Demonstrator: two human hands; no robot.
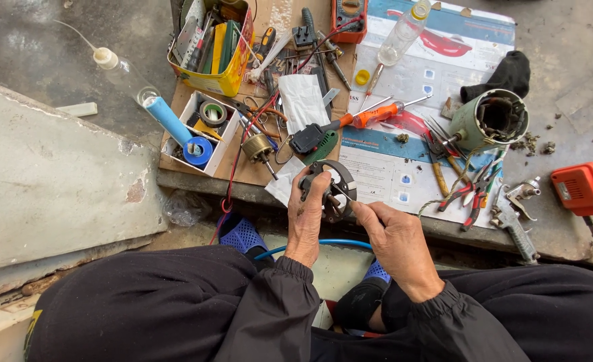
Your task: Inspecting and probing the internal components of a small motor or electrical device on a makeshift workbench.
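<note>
Two bare hands work close together over the person's lap, just in front of the edge of a low board. The left hand (308, 218) is closed around a round metal motor part (330, 190), a dark ring with a hole in the middle and small bits inside. Its fingers wrap the left rim, so the part sits up in the air, near the board's front edge. The right hand (396, 241) is pinched shut on a thin tool (345, 196), and the tip of it touches the inside of the ring. I cannot tell what kind of tool it is, because the fingers hide most of it.

This ring looks hard and stiff, and likely a bit heavy for its size. It will not bend. The rim is the best place to hold it, since the inside parts look thin and easy to hurt. The metal may be greasy, so a firm grip seems wise.

On the board lie many things. An orange screwdriver (375, 114) has a shiny shaft. Red pliers (474, 194) lie by a green motor shell (487, 121), which is round like a can and dirty inside. A yellow tin (228, 82) is full of tools. A soft white cloth (302, 99) lies near the middle. A blue tape roll (197, 151) sits in a white box.
</note>
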